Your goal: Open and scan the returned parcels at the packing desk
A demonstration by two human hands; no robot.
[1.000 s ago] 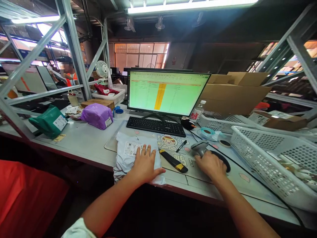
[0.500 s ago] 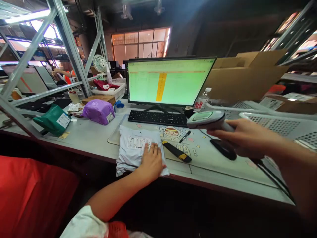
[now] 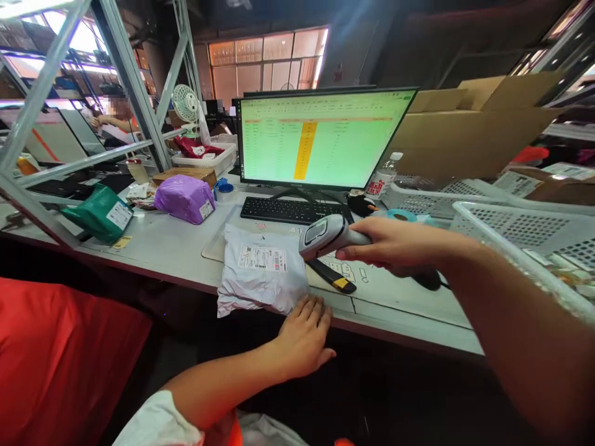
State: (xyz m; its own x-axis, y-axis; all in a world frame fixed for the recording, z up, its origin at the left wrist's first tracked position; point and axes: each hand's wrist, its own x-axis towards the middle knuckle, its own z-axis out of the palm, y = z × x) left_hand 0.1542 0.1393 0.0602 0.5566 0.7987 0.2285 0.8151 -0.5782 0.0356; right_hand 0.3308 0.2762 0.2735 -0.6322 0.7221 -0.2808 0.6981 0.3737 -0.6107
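A white plastic mailer parcel [image 3: 260,285] lies at the desk's front edge, its printed label [image 3: 263,258] facing up. My left hand [image 3: 307,334] rests at the parcel's lower right corner, fingers stretched out over the desk edge. In my right hand [image 3: 385,241] is a grey barcode scanner [image 3: 325,235], held just right of the parcel with its head turned left towards the label. Under the scanner a black and yellow utility knife [image 3: 335,275] lies partly hidden on the desk mat [image 3: 372,294].
Behind the parcel stand a keyboard [image 3: 283,209] and a lit monitor [image 3: 320,142]. Purple [image 3: 185,199] and green [image 3: 100,214] parcels lie to the left. White perforated baskets [image 3: 525,229], a bottle [image 3: 385,176] and a cardboard box [image 3: 465,136] are on the right. A person [image 3: 118,114] sits far left.
My right hand has brought the scanner left and lower, close to the parcel. My left hand has slid off the label down to the parcel's lower right corner.
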